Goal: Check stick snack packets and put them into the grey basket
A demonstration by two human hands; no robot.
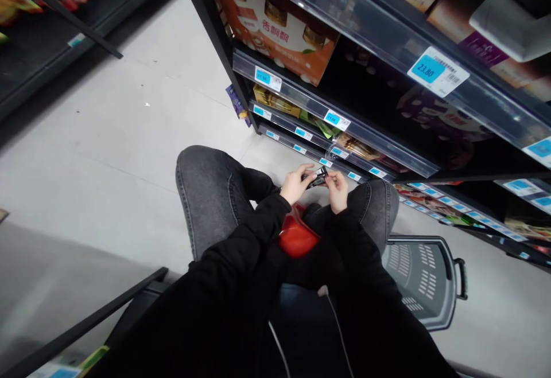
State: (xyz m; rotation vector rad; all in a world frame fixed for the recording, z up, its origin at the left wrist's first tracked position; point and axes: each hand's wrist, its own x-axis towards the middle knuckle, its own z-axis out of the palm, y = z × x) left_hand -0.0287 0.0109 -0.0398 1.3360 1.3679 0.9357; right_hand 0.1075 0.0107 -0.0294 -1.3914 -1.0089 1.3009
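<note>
Dark packet (316, 178), long axis level, between both hands

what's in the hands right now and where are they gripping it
A small dark packet, held between both hands: the left hand pinches its left end, the right hand its right end. What the packet contains is too small to tell.

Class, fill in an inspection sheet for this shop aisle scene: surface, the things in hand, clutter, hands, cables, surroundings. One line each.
Surface: pale tiled floor; the person crouches on it.
Things in hand: small dark packet, held between both hands above the knees.
Clutter: red bag in the lap; grey shopping basket on the floor at the right.
Hands: left hand and right hand both grip the packet.
Cables: thin white cable over the dark clothing.
Surroundings: black shelves with blue price tags and an orange box.
</note>
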